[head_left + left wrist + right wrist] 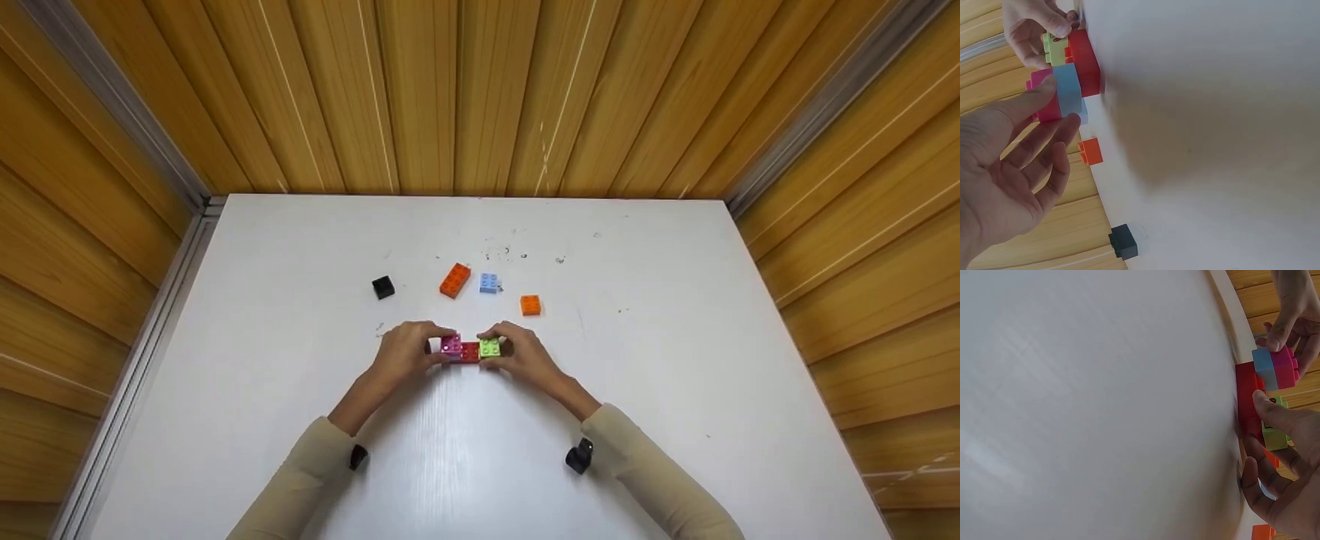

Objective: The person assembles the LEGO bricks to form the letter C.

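Observation:
A red brick stands on the table between both hands. At its left end is a pink brick stacked on a blue brick; a light green brick with a printed mark on its side sits at the right end. My left hand pinches the pink and blue stack between thumb and fingertips. On the other side, my right hand holds the green brick and the red brick's right end, thumb on the near side. The contact between the blue and red bricks is partly hidden.
Beyond the hands lie a black brick, a long orange-red brick, a light blue brick and a small orange brick. Wood-patterned panels enclose the white table at the back and sides.

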Demonstrator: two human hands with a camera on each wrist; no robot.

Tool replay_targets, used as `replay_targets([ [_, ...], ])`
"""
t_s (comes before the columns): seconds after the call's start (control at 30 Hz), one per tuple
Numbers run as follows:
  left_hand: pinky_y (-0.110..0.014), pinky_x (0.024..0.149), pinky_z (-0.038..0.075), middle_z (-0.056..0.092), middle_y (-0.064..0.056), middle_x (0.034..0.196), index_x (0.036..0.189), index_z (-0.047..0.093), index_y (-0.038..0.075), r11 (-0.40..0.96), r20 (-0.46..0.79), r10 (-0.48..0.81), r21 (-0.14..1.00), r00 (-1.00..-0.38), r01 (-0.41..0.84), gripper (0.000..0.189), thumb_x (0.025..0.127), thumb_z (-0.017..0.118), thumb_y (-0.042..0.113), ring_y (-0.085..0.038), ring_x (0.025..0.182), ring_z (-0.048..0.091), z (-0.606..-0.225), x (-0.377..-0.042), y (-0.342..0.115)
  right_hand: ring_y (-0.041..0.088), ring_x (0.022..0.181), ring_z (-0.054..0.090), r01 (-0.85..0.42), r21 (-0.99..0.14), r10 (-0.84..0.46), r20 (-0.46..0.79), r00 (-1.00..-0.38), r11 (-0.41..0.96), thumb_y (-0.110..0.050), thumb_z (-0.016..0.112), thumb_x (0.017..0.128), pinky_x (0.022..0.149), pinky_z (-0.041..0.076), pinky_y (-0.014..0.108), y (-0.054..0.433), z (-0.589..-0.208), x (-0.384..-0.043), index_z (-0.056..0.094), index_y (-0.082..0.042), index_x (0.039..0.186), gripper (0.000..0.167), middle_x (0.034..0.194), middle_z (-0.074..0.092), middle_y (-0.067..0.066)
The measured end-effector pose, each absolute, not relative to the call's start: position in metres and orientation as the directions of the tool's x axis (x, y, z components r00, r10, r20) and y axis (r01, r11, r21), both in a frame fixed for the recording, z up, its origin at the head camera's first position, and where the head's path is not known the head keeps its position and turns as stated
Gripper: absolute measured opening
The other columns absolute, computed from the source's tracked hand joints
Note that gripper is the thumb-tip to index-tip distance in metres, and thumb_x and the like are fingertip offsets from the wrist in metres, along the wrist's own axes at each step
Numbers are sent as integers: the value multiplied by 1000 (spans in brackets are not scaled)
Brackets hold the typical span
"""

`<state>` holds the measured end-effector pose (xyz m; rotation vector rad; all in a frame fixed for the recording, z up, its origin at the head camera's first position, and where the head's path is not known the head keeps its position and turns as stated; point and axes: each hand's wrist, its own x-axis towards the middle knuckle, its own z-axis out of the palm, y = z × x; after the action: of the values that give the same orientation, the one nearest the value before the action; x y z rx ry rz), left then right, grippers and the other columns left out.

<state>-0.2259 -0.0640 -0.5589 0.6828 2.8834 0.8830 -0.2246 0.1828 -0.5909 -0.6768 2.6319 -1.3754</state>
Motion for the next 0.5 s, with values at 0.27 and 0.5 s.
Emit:
replay_targets([
  [0.27,-29,62,48,79,-7,99,115,78,12,720,166,411,544,-896,431,35,81,87,14,-13,68,60,-566,-222,-60,15,90,59,-326,-797,-426,97,-900,508,-12,84,82,80,50,23,183,-590,-224,71,-5,117,39,111,72,10],
  [0.5,-35,66,54,77,-9,102,111,74,9,716,224,440,496,-869,491,34,81,87,15,-16,70,61,-572,-221,-57,21,91,64,-368,-776,-436,135,-890,511,-12,85,80,79,54,26,183,-591,-225,71,-4,116,40,111,73,13],
])
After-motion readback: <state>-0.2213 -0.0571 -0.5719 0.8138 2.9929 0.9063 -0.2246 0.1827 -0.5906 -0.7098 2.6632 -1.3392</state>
